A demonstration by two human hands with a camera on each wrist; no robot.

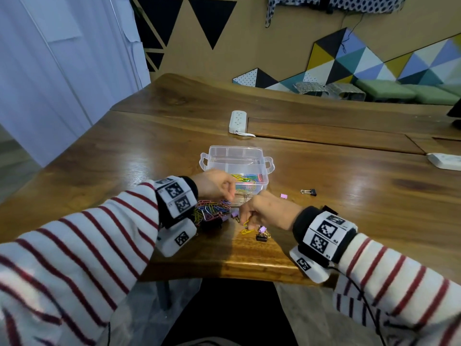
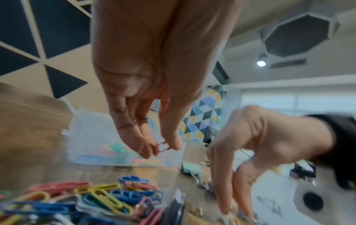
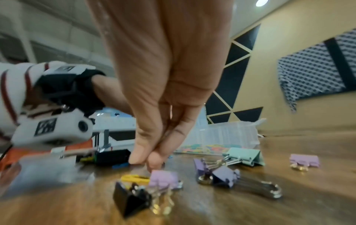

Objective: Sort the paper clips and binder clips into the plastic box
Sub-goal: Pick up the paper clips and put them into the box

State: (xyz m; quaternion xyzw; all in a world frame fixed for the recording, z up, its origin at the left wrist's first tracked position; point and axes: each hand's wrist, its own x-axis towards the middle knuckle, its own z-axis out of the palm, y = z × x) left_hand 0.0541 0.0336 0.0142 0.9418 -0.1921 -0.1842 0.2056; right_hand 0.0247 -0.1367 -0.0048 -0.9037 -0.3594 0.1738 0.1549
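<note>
Left wrist view: the left hand (image 2: 154,73) hangs fingers down, thumb and forefinger nipping a pink wire clip (image 2: 162,146) above the near wall of the box (image 2: 84,137). Below and behind this hand lies a loose pile (image 2: 92,197) of coated wire paper clips, rounded loops in blue, yellow, pink and red.

Right wrist view: the right hand (image 3: 163,76) points down with its fingers drawn narrowly together, the tips (image 3: 137,158) at the table (image 3: 289,210); whether they hold anything cannot be told. Just in front of the fingertips lie a yellow clip (image 3: 134,178), a lilac binder clip (image 3: 163,178) and a black binder clip (image 3: 129,199), folded sheet-metal wedges with wire handles. To the hand's right are a purple pair (image 3: 215,172), a mint one (image 3: 244,155) and another lilac one (image 3: 304,159).

Head view: the box is clear plastic, lidless, with side handles and inner partitions; coloured clips fill its nearest compartment, just beyond both hands. The glossy wooden table edge (image 1: 249,270) runs close behind the wrists. A black binder clip (image 1: 309,191) lies apart to the right on open wood.
</note>
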